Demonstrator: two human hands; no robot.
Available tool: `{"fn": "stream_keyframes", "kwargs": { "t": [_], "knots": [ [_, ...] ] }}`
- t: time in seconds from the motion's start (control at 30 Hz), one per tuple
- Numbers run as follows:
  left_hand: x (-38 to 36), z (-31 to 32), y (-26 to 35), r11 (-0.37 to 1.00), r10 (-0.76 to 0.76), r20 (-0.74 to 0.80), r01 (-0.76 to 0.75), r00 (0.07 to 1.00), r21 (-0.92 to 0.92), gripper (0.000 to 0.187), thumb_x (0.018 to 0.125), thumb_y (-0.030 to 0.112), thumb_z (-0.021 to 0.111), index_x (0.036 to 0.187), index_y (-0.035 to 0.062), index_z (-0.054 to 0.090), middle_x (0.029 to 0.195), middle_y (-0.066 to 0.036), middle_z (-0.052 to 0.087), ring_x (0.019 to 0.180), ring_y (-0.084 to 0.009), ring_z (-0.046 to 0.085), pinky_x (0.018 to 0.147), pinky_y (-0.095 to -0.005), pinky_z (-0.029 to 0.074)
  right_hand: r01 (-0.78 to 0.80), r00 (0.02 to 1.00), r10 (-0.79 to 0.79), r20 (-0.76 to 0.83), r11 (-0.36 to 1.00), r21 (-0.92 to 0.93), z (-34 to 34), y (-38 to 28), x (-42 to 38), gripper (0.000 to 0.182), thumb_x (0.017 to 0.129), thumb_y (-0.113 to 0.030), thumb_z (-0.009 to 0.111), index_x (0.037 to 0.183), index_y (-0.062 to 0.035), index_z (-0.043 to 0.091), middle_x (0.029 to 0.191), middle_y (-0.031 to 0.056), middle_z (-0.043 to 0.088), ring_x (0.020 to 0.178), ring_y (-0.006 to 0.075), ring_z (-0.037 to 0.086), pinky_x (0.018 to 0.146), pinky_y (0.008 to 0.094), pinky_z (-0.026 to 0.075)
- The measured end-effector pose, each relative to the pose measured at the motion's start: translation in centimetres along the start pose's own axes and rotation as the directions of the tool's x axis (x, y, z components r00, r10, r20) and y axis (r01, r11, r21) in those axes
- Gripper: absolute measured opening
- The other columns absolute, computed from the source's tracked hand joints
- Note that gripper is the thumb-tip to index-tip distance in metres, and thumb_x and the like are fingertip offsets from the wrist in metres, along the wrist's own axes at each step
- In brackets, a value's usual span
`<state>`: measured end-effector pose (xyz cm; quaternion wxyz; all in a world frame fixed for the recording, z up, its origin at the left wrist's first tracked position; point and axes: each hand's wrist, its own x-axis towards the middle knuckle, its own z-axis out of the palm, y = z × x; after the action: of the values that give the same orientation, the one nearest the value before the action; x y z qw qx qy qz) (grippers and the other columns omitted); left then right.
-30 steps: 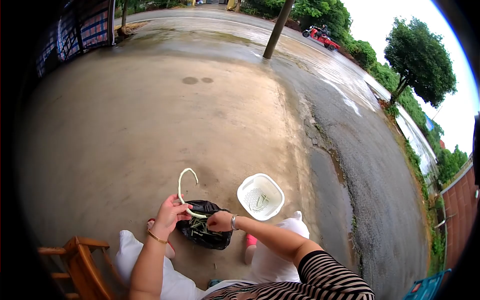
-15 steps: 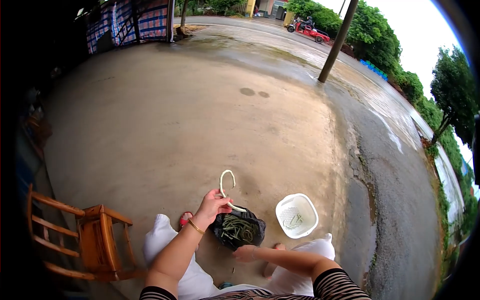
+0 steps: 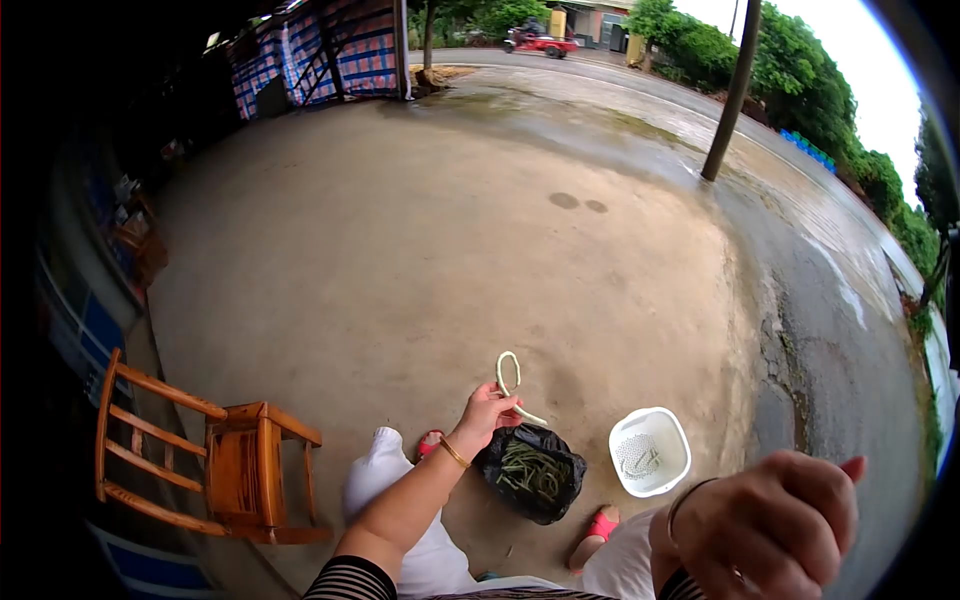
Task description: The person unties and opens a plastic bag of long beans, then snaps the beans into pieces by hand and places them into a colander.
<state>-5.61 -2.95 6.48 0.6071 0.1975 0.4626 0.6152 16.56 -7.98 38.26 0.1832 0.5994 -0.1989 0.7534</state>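
Observation:
In my left hand (image 3: 487, 413), a long pale green bean (image 3: 530, 416) is pinched between the fingers, its upper part curling into a loop. Just below this hand, a black plastic bag (image 3: 571, 472) stands open on the ground with many darker green beans (image 3: 530, 466) inside. My right hand (image 3: 765, 525) is raised close to the camera at the lower right, fingers curled in. Whether anything is inside that hand is hidden. Beyond it sits a white perforated basket (image 3: 666, 428) with a few bean pieces (image 3: 643, 464) on its bottom.
A wooden chair (image 3: 245, 470) stands to my left. Red shoes (image 3: 601, 524) show beside the bag. Concrete ground (image 3: 420, 260) stretches ahead to a pole (image 3: 733, 105) and a road, where a red three-wheeled vehicle (image 3: 543, 43) passes.
My right hand has risen from beside the bag toward the camera at the right. My left hand still holds the bean. The view has swung left, and the red vehicle has moved left along the road.

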Motion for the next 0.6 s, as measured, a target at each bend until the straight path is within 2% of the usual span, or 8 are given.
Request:
{"fn": "stream_keyframes", "kwargs": {
  "t": [0.03, 0.13, 0.23, 0.3, 0.43, 0.5, 0.53, 0.6],
  "knots": [
    [0.2, 0.0, -0.3, 1.0, 0.002, 0.043, -0.002, 0.999, 0.0, 0.021, 0.087, 0.007, 0.059, 0.104, 0.0084, 0.047, 0.088, -0.01, 0.063, 0.07, -0.0193, 0.063, 0.061, -0.0309, 0.055, 0.014, 0.986, -0.029, 0.162, 0.996, 0.092, 1.2, 0.3, 0.5, 0.046, 0.098, -0.045, 0.035, 0.077, -0.0063, 0.049, 0.066, 0.006, 0.051, 0.062, 0.0149, 0.055, 0.049, 0.0278, 0.04],
    [-0.1, 1.6, -0.6, 0.999, -0.02, 0.027, 0.019, 0.999, 0.027, 0.02, 0.087, 0.007, 0.059, 0.104, 0.0073, 0.047, 0.088, -0.01, 0.063, 0.07, -0.0185, 0.063, 0.06, -0.0304, 0.055, 0.082, 0.994, -0.048, -0.093, 0.911, 0.403, 4.8, 2.1, 1.5, 0.06, 0.091, -0.055, 0.044, 0.089, 0.0031, 0.059, 0.087, 0.0193, 0.059, 0.074, 0.0304, 0.061, 0.064, 0.0318, 0.053],
    [-0.2, 2.0, -0.4, 0.999, -0.019, -0.003, 0.019, 1.0, 0.048, 0.02, 0.088, 0.008, 0.058, 0.104, 0.0047, 0.048, 0.087, -0.01, 0.064, 0.07, -0.0176, 0.064, 0.058, -0.0295, 0.056, 0.007, 0.972, 0.137, -0.19, 0.795, 0.607, 5.0, 0.8, 1.7, 0.058, 0.092, -0.051, 0.044, 0.085, 0.0046, 0.057, 0.076, 0.0178, 0.057, 0.057, 0.0269, 0.057, 0.052, 0.0331, 0.048],
    [-0.3, 2.0, -0.1, 0.998, -0.051, 0.03, 0.051, 0.998, 0.031, 0.02, 0.087, 0.007, 0.058, 0.104, 0.005, 0.048, 0.089, -0.01, 0.064, 0.07, -0.0177, 0.063, 0.06, -0.0298, 0.056, -0.037, 0.987, 0.128, -0.099, 0.773, 0.633, 3.1, 1.1, 1.8, 0.057, 0.093, -0.05, 0.043, 0.085, 0.0046, 0.056, 0.074, 0.0163, 0.057, 0.054, 0.026, 0.055, 0.05, 0.033, 0.047],
    [-0.1, 2.2, -0.3, 0.997, -0.047, 0.045, 0.043, 0.998, 0.067, 0.022, 0.088, 0.008, 0.058, 0.107, 0.0059, 0.046, 0.09, -0.011, 0.063, 0.074, -0.0184, 0.063, 0.063, -0.0304, 0.055, 0.271, 0.901, -0.433, -0.027, 0.513, 0.814, 0.6, 8.1, 2.5, 0.055, 0.091, -0.05, 0.049, 0.09, 0.0043, 0.055, 0.076, 0.017, 0.059, 0.053, 0.0266, 0.055, 0.064, 0.0263, 0.049],
    [-0.1, 2.4, -0.3, 0.997, -0.046, 0.05, 0.043, 0.998, 0.061, 0.022, 0.088, 0.008, 0.058, 0.106, 0.0061, 0.047, 0.09, -0.011, 0.062, 0.074, -0.0181, 0.063, 0.062, -0.0303, 0.055, 0.253, 0.95, -0.312, -0.016, 0.737, 0.627, 0.2, 6.6, 1.4, 0.052, 0.093, -0.047, 0.044, 0.092, 0.004, 0.053, 0.083, 0.0153, 0.059, 0.061, 0.0227, 0.055, 0.067, 0.0236, 0.049],
    [0.1, 2.1, -0.4, 0.997, -0.057, 0.062, 0.054, 0.996, 0.063, 0.021, 0.088, 0.008, 0.057, 0.106, 0.0061, 0.047, 0.089, -0.011, 0.062, 0.074, -0.0181, 0.062, 0.062, -0.0304, 0.055, 0.037, 0.994, 0.0, -0.107, 0.939, 0.342, -0.8, 2.2, -0.4, 0.05, 0.096, -0.044, 0.037, 0.093, 0.0038, 0.052, 0.088, 0.0132, 0.058, 0.068, 0.0184, 0.055, 0.065, 0.023, 0.049],
    [0.0, 1.8, -0.2, 0.992, -0.076, -0.03, 0.079, 0.997, 0.094, 0.021, 0.088, 0.008, 0.058, 0.106, 0.0062, 0.047, 0.089, -0.011, 0.062, 0.073, -0.0179, 0.062, 0.061, -0.0302, 0.055, -0.289, 0.903, 0.169, -0.394, 0.919, -0.268, -3.2, -0.2, -2.4, 0.037, 0.097, -0.035, 0.038, 0.098, 0.0005, 0.05, 0.095, 0.0128, 0.055, 0.082, 0.0187, 0.054, 0.073, 0.0276, 0.046]
  ]
}}
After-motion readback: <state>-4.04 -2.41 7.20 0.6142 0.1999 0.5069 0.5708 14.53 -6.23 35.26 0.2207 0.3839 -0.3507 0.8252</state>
